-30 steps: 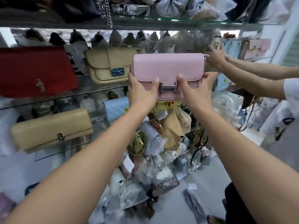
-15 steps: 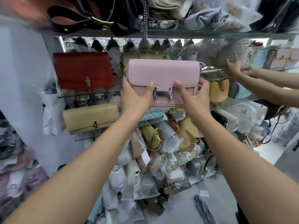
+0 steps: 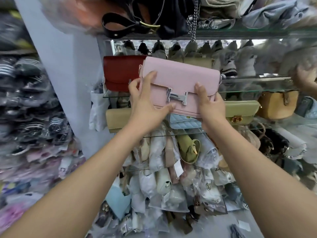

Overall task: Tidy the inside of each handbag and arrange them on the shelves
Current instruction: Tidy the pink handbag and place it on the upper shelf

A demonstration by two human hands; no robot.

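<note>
While the pink handbag (image 3: pixel 181 78) is being held before the glass shelf (image 3: pixel 253 80), not yet set down, with the left hand (image 3: pixel 145 107) and right hand (image 3: pixel 210 107) fingers (image 3: pixel 151 77) clamped on its ends, many wrapped bags (image 3: pixel 154 157) are seemingly being left unsorted below; its inside is being hidden by the shut flap.

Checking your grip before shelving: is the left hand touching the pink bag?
Touching. Head view: the left hand lays its thumb across the pink bag, fingers on its flap.

No readable text, only an H-shaped clasp (image 3: pixel 177 97) on the pink handbag (image 3: pixel 181 74).
</note>
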